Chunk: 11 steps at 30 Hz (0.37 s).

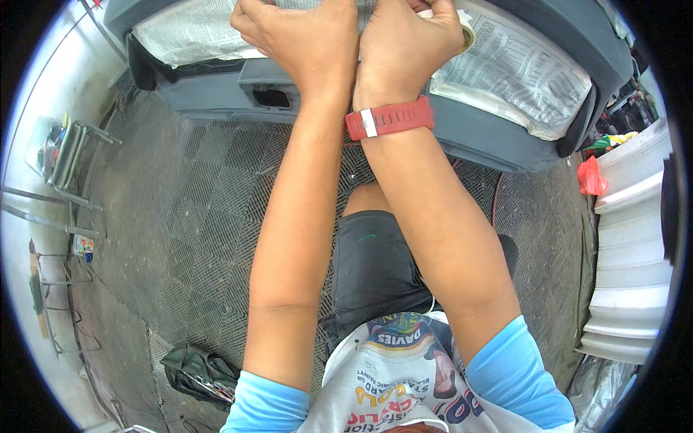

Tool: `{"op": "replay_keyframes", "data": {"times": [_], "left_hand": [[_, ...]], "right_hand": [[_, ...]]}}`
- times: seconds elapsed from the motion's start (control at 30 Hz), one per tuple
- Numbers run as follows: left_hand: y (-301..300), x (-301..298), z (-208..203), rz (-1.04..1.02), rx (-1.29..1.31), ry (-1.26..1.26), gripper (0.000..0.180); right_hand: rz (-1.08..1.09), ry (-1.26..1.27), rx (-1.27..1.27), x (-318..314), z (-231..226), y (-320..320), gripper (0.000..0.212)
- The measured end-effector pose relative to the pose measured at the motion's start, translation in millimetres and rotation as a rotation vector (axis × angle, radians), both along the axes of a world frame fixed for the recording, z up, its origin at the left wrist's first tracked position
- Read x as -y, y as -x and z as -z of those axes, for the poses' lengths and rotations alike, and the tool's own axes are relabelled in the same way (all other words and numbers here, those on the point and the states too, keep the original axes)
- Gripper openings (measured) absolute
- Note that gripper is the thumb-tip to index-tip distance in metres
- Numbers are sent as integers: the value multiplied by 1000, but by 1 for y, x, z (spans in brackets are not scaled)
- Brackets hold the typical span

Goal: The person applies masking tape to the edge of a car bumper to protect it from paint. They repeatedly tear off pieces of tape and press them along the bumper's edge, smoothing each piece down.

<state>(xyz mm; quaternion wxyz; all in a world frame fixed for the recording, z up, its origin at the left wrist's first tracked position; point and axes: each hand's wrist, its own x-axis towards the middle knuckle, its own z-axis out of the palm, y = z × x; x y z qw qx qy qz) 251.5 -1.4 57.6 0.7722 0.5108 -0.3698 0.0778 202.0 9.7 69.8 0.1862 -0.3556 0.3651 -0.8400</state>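
Grey bodywork, resembling a car bumper (195, 97), spans the top of the view, with printed newspaper (512, 79) laid over its recessed parts. My left hand (307, 36) is at the top edge against the papered middle. Its fingers are curled in, and what they pinch is hidden. Close beside it, wrists nearly touching, my right hand (408, 36) is closed around a roll of tape (468, 36), whose pale yellowish rim shows past the fingers. A red watch strap (390, 119) circles my right wrist. Both sets of fingertips are partly cut off by the frame.
Dark ribbed matting (209, 195) covers the floor below the bumper. A metal-framed stand (72, 155) is by the left wall, and a black bag (198, 375) lies lower left. At right are a red plastic bag (592, 177) and white corrugated sheeting (628, 274).
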Motion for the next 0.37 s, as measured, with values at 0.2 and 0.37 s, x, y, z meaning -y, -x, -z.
{"op": "replay_keyframes", "data": {"times": [0.2,0.37], "left_hand": [[6,-1,-3,-32,29,-41,93],[7,-1,-5,-52,44,-86,94]], "right_hand": [[31,-44,-24,-1,-1,5,15],[-162,-20,131,-1,-3,6,15]]}}
